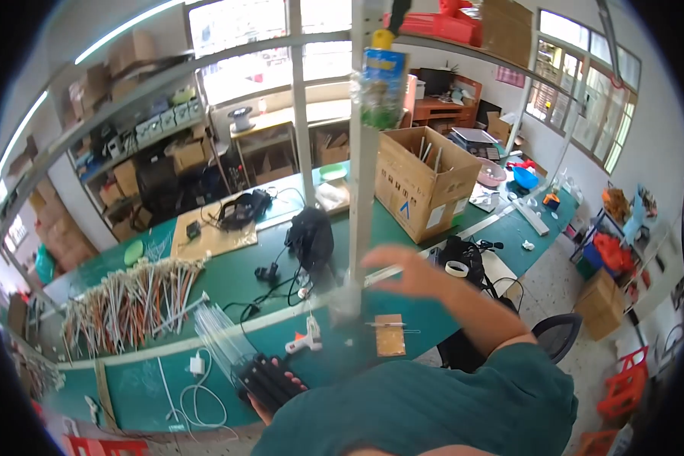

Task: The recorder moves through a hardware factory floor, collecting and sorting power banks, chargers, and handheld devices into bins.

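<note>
My left hand point(263, 410) is wrapped round a bundle of long clear tubes point(224, 338) with thick black ends point(270, 381). Fingertips show at the right side of the black ends. The clear parts point away to the far left over the green bench. Raised beside the pale upright post point(361, 205), my right hand point(404, 270) has its fingers apart, slightly smeared by motion, with nothing visible in it. A white and orange glue gun point(304, 338) lies between the bundle and a small brown card point(390, 336).
A big pile of thin sticks point(133, 308) covers the bench's left part. A white charger with cable point(197, 365) lies near the front edge. Behind the post are a black bag point(310, 237) and an open cardboard box point(427, 182). A tape roll point(456, 268) sits on black gear at right.
</note>
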The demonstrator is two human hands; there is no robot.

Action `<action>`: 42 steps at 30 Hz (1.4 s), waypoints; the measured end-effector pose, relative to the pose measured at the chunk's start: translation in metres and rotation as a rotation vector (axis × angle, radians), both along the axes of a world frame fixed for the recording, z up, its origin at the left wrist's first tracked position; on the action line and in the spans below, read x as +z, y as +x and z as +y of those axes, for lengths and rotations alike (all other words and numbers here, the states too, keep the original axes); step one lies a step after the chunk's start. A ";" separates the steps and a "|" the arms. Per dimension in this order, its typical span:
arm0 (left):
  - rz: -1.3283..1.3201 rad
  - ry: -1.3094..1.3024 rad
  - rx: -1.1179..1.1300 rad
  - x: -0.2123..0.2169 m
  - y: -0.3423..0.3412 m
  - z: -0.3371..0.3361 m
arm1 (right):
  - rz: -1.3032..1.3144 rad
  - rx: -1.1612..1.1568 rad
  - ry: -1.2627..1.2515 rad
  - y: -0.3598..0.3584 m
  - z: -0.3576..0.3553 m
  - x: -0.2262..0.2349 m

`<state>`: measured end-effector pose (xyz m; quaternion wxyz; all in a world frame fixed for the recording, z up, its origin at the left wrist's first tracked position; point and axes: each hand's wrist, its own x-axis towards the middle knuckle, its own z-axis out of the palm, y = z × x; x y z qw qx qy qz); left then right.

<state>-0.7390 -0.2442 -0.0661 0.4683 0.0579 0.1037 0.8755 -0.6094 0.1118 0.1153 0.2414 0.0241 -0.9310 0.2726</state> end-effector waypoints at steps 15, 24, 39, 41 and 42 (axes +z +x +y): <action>0.199 0.122 -0.066 -0.035 -0.004 0.024 | 0.869 -0.637 0.050 0.101 0.236 0.243; 0.255 0.187 0.163 0.004 0.057 0.070 | 0.762 -1.249 0.325 0.043 0.395 0.311; 0.056 0.180 0.412 -0.041 0.090 0.067 | 0.570 -0.969 0.199 0.032 0.482 0.337; 0.114 -0.021 0.491 -0.007 0.098 0.088 | 0.579 -0.963 0.213 0.036 0.481 0.341; 0.177 -0.231 0.564 0.003 0.101 0.093 | 0.653 -0.915 0.275 0.041 0.478 0.344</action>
